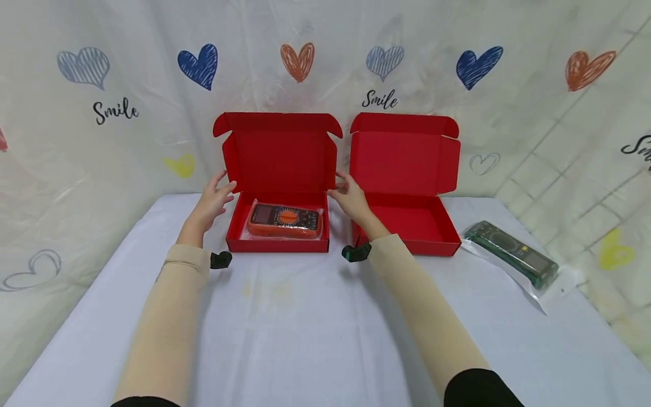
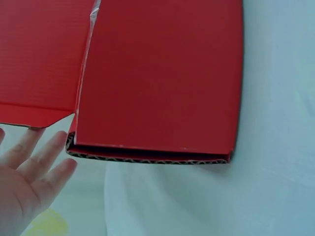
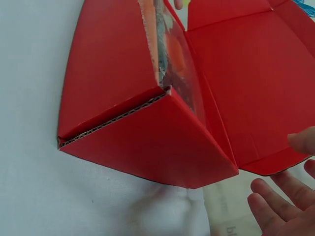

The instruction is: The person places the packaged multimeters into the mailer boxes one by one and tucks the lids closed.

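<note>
A red cardboard box (image 1: pixel 277 246) stands with its lid (image 1: pixel 280 152) raised, holding an orange multimeter (image 1: pixel 287 220) in clear plastic wrap. My left hand (image 1: pixel 211 202) is at the lid's left side flap, fingers spread and fairly straight. In the left wrist view, one fingertip (image 2: pixel 33 132) reaches behind the flap's edge. My right hand (image 1: pixel 351 199) holds the lid's right side flap. Seen from the right wrist, the thumb (image 3: pixel 302 141) lies over the lid's inner face, with fingers behind the edge.
To the right stands a second red box (image 1: pixel 432 247), lid up, its visible inside bare. Beyond it, a dark green multimeter (image 1: pixel 513 254) in a plastic bag lies near the table's right edge. A white cloth (image 1: pixel 285 339) covers the table; a printed curtain (image 1: pixel 335 34) hangs behind.
</note>
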### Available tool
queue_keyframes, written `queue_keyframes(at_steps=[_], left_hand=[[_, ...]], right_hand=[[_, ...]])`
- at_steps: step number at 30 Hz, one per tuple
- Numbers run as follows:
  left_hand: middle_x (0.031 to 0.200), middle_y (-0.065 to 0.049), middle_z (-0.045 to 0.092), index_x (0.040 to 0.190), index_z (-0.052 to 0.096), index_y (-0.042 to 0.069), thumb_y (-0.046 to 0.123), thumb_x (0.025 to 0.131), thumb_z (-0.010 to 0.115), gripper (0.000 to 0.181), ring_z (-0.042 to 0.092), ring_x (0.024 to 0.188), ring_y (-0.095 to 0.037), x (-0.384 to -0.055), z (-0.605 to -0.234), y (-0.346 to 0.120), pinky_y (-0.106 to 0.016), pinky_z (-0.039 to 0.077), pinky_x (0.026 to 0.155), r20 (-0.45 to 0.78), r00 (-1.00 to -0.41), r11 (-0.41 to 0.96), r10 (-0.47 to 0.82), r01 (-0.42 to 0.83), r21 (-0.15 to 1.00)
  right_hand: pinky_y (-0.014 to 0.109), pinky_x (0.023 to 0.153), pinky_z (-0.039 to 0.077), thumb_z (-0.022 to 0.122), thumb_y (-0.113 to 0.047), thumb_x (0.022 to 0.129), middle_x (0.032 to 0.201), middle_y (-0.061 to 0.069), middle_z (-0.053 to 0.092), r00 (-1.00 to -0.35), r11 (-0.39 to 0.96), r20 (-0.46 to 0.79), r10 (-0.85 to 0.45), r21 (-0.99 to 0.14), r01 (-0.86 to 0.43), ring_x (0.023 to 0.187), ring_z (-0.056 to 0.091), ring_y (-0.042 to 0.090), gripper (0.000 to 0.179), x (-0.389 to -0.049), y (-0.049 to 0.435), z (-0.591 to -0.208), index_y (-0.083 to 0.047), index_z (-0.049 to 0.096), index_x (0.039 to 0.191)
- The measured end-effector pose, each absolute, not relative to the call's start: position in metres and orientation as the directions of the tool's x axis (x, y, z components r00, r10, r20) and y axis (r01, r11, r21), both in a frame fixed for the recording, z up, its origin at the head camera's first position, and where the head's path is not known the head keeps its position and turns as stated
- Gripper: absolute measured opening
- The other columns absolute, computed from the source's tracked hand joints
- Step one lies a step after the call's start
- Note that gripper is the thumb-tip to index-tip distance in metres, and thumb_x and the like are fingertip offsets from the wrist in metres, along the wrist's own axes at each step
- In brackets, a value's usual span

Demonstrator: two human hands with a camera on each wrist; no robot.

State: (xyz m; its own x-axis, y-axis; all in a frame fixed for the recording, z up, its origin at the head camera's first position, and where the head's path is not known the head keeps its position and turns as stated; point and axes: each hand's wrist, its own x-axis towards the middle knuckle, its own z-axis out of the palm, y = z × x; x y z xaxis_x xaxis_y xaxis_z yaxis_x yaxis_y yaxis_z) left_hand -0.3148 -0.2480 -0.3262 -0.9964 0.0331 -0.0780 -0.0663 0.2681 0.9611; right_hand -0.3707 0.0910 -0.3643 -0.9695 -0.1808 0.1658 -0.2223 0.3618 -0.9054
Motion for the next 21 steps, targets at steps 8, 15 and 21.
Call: queue_keyframes(at_steps=[8,15,21], left_hand=[[0.169,-0.021,0.011,0.166,-0.005,0.018,0.033,0.110,0.042,0.075,0.026,0.150,-0.044,-0.320,-0.338,-0.252,-0.066,0.019,0.118,-0.058,-0.997,0.290,0.060,-0.038,0.956],[0.166,-0.021,0.024,0.166,-0.001,0.019,0.042,0.108,0.045,0.078,0.031,0.148,-0.042,-0.329,-0.352,-0.256,-0.063,0.022,0.118,0.003,-0.999,0.379,0.053,0.023,0.925],[0.164,-0.023,0.027,0.166,-0.001,0.017,0.039,0.108,0.047,0.078,0.035,0.146,-0.043,-0.326,-0.351,-0.255,-0.064,0.023,0.118,0.008,-0.999,0.420,0.049,0.028,0.907]], right_hand=[[0.049,0.105,0.048,0.061,-0.021,0.105,0.148,0.020,0.051,-0.964,0.384,0.149,-0.218,-0.895,-0.225,0.133,0.052,0.034,0.063,-0.366,0.093,-0.364,-0.010,0.033,0.160],[0.051,0.107,0.046,0.056,-0.029,0.107,0.146,0.020,0.054,-0.963,0.402,0.168,-0.211,-0.883,-0.242,0.131,0.055,0.033,0.057,-0.363,0.089,-0.362,-0.007,0.039,0.156],[0.050,0.106,0.048,0.056,-0.030,0.107,0.145,0.018,0.055,-0.964,0.405,0.159,-0.213,-0.883,-0.235,0.130,0.056,0.031,0.054,-0.365,0.087,-0.364,-0.009,0.042,0.155]])
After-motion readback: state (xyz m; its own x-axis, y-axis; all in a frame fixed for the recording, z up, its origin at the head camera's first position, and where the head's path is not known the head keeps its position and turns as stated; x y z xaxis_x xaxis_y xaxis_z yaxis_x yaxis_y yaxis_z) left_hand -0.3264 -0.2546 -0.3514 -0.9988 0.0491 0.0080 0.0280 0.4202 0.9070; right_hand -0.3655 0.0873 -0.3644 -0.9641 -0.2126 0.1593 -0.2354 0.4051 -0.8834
